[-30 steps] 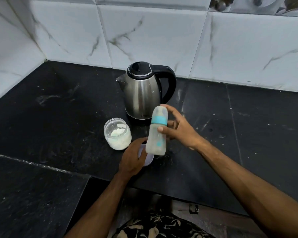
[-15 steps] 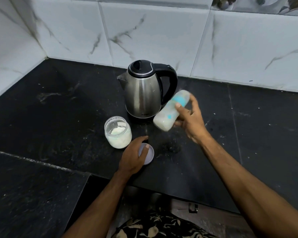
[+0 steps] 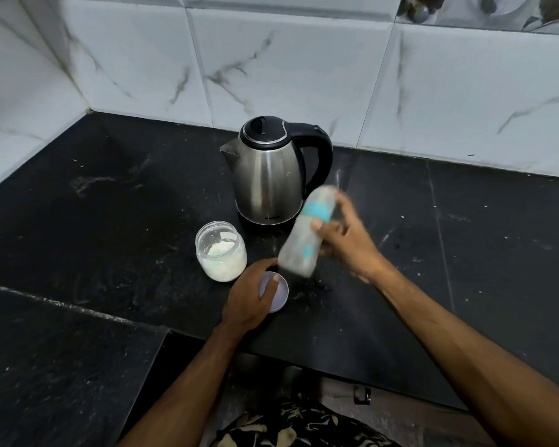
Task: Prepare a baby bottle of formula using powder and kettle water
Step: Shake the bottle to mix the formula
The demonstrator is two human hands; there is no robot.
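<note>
While the right hand [image 3: 346, 243] grips the capped, blurred, teal-collared translucent baby bottle [image 3: 305, 232], seemingly mixing, the left hand [image 3: 250, 300] rests loosely curled on the round lilac lid [image 3: 279, 295].

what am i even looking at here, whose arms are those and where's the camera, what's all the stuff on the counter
There is no machine here. The arms belong to a person wearing a wide-angle camera on the head, so this single view looks forward and down at their own hands.

The right hand grips a baby bottle with a teal collar, tilted and blurred, which suggests shaking. The left hand rests on a pale round lid lying flat on the black counter.

Beside that lid stands an open glass jar holding white powder. Behind it is a steel kettle with a black handle, lid closed. Marbled white tiles line the wall.
</note>
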